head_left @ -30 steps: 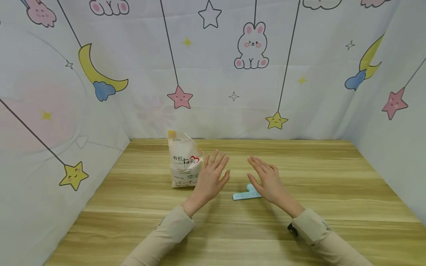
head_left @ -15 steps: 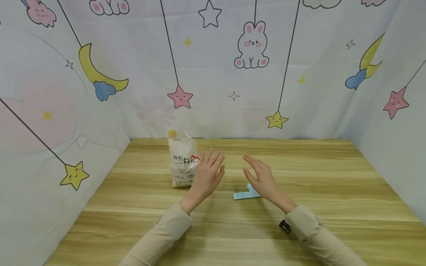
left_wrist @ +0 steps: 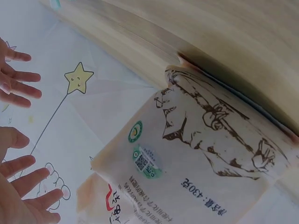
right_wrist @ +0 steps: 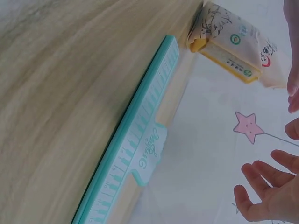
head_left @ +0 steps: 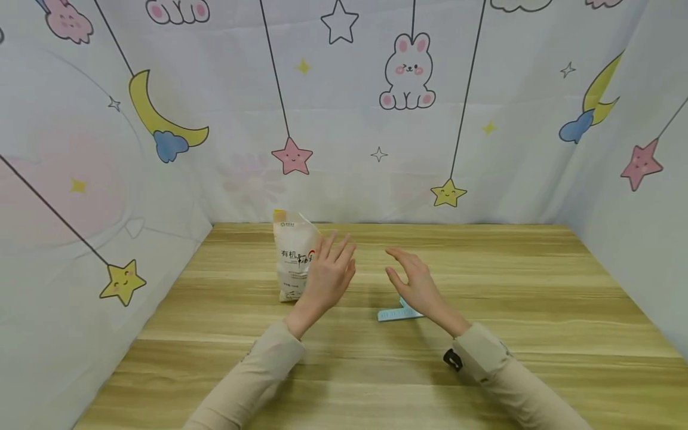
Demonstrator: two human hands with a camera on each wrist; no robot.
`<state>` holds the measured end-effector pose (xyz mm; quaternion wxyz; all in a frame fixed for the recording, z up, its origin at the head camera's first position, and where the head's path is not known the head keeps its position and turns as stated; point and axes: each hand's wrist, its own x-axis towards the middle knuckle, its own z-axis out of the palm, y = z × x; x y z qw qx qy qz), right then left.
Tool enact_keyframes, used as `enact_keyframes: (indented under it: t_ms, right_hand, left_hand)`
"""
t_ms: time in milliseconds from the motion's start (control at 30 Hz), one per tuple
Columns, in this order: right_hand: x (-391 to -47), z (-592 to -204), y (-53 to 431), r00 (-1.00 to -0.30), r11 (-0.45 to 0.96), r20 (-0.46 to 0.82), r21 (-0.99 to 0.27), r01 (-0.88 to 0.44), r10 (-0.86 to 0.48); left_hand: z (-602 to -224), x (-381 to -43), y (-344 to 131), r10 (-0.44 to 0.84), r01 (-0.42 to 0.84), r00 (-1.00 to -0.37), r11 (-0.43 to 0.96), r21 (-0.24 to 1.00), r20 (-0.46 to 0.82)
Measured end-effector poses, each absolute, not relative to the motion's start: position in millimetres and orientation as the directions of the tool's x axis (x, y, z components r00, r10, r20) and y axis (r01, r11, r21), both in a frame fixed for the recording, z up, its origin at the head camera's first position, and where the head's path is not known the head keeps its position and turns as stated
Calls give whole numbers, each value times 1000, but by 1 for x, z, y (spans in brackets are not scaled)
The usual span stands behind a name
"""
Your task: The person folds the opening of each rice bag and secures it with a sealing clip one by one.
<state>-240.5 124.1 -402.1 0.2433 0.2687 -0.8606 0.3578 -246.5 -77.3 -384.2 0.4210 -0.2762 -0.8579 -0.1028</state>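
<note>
A cream paper-like bag (head_left: 292, 251) with dark Chinese print and a red heart stands upright left of the middle of the table. My left hand (head_left: 329, 272), fingers spread, overlaps its right side in the head view and holds nothing. In the left wrist view the bag's printed lower front (left_wrist: 187, 158) fills much of the picture. A turquoise clip (head_left: 395, 314) lies flat, partly hidden under my right hand (head_left: 416, 286), which hovers with relaxed fingers. The right wrist view shows piano keys printed along the clip (right_wrist: 135, 130) and a lettered tab on its side.
The wood-grain table (head_left: 344, 382) ends at a white cloth backdrop (head_left: 344, 191) printed with stars, moons and a rabbit. Similar cloth closes off the left and right sides. A small black object (head_left: 452, 360) hangs at the right cuff.
Both hands have shifted a little to the left, the left one covering more of the bag's front. My right hand's fingers bend slightly more. Bag and clip have stayed put.
</note>
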Motion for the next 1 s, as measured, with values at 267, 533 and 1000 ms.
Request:
enact_keyframes:
  t_ms: [267, 533, 1000]
  right_hand:
    - [-245, -401, 121, -770, 589, 569, -529, -611, -288]
    - [-248, -400, 113, -794, 562, 539, -577, -592, -283]
    - [-251, -399, 100, -799, 523, 542, -616, -589, -261]
  left_hand:
    - [-378, -248, -83, 364, 558, -527, 830, -11, 768]
    - [-374, -252, -88, 347, 560, -526, 828, 9, 776]
    - [-363, -258, -102, 295, 553, -493, 833, 33, 818]
